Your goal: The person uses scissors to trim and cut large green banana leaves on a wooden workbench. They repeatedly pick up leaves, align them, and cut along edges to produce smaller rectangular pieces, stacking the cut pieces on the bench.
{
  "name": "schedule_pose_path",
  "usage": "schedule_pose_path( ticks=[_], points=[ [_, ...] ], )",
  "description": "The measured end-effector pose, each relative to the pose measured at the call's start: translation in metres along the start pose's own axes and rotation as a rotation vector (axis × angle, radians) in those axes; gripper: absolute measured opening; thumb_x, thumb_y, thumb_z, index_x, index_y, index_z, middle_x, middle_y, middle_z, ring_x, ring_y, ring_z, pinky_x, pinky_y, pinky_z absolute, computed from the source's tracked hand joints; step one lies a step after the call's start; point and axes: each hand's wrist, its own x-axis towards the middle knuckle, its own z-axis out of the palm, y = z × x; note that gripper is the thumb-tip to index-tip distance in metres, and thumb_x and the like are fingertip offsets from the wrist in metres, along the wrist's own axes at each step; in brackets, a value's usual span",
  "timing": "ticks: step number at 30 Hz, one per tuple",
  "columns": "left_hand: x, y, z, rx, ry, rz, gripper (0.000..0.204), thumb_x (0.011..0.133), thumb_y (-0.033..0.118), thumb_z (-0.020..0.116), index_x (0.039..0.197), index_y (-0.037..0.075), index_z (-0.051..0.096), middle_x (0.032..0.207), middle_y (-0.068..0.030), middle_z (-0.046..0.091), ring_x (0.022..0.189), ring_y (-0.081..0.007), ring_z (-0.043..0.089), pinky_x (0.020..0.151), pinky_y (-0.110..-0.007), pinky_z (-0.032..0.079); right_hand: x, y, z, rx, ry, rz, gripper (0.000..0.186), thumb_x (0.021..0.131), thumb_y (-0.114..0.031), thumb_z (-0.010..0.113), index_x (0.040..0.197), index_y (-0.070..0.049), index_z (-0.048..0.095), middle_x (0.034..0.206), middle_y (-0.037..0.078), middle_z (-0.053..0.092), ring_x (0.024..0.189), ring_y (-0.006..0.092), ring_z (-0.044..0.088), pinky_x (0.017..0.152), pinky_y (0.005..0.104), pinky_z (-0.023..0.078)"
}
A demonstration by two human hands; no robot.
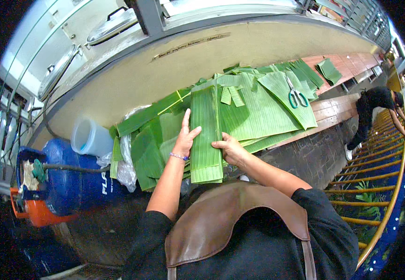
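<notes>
Both hands lie flat, fingers spread wide, on a long cut strip of banana leaf point(206, 135) that runs from about 12 to 6 o'clock at the centre of the view. The left hand point(184, 138) presses along the strip's left edge, fingers pointing toward 12 o'clock, a thin bead bracelet point(179, 157) at the wrist. The right hand point(230, 148) rests its palm on the strip's right edge near the lower end; neither hand grips anything, they only press down.

The strip tops a stack of similar cut pieces, part of a broad spread of banana leaves point(258, 107) covering the wooden tabletop point(333, 109). At 2 o'clock from the hands, green-handled scissors point(297, 95) lie on the leaves, well apart from both hands. At 9 o'clock a translucent plastic jug point(90, 137) sits beside a blue gas cylinder point(76, 179), with crumpled clear plastic point(127, 163) just beside the leaf pile. Far out at 3 o'clock another person in dark clothes point(375, 109) bends over, though the rim distortion makes it hard to tell at what.
</notes>
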Motion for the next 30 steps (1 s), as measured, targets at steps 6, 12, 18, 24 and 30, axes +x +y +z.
schedule_pose_path(
  ticks=[6, 12, 18, 24, 30],
  points=[
    [0.017, 0.008, -0.001, -0.039, -0.199, -0.007, 0.062, 0.089, 0.004, 0.058, 0.145, 0.014, 0.034, 0.145, -0.0054, 0.036, 0.128, -0.0186, 0.040, 0.107, -0.033, 0.033, 0.018, 0.008, 0.013, -0.315, 0.143, -0.247, 0.055, 0.086, -0.006, 0.061, 0.132, 0.004, 0.032, 0.122, 0.017, 0.052, 0.111, 0.0228, 0.054, 0.094, 0.0357, 0.046],
    [0.038, 0.016, 0.016, -0.011, -0.221, 0.007, 0.062, 0.086, 0.005, 0.063, 0.142, 0.012, 0.039, 0.141, -0.0059, 0.043, 0.126, -0.0189, 0.043, 0.107, -0.033, 0.033, 0.027, -0.002, 0.005, -0.167, 0.191, -0.314, 0.049, 0.087, -0.010, 0.064, 0.125, 0.006, 0.037, 0.117, 0.018, 0.056, 0.103, 0.0240, 0.057, 0.088, 0.0356, 0.049],
    [0.073, 0.026, 0.036, 0.060, -0.211, -0.060, 0.065, 0.078, 0.009, 0.073, 0.137, 0.009, 0.046, 0.137, -0.0062, 0.048, 0.126, -0.0190, 0.044, 0.107, -0.034, 0.034, 0.041, -0.052, -0.049, -0.347, -0.040, -0.125, 0.042, 0.091, -0.024, 0.062, 0.120, 0.001, 0.045, 0.106, 0.012, 0.059, 0.095, 0.0190, 0.060, 0.076, 0.0342, 0.053],
    [0.083, 0.036, 0.076, 0.247, -0.116, -0.078, 0.074, 0.070, 0.019, 0.082, 0.136, 0.007, 0.048, 0.138, -0.0061, 0.048, 0.127, -0.0195, 0.043, 0.108, -0.035, 0.032, 0.067, -0.187, -0.248, -1.323, 0.621, -0.624, 0.040, 0.077, -0.028, 0.071, 0.103, 0.000, 0.061, 0.101, 0.020, 0.062, 0.097, 0.0351, 0.058, 0.085, 0.0426, 0.047],
    [0.078, 0.028, 0.122, 0.352, -0.056, -0.144, 0.078, 0.070, 0.026, 0.083, 0.136, 0.005, 0.047, 0.139, -0.0062, 0.048, 0.130, -0.0192, 0.040, 0.111, -0.035, 0.026, 0.063, -0.259, -0.387, -1.881, 0.723, -0.296, 0.057, 0.073, -0.024, 0.075, 0.119, -0.004, 0.050, 0.110, 0.023, 0.052, 0.104, 0.0408, 0.051, 0.086, 0.0465, 0.046]
  ],
)
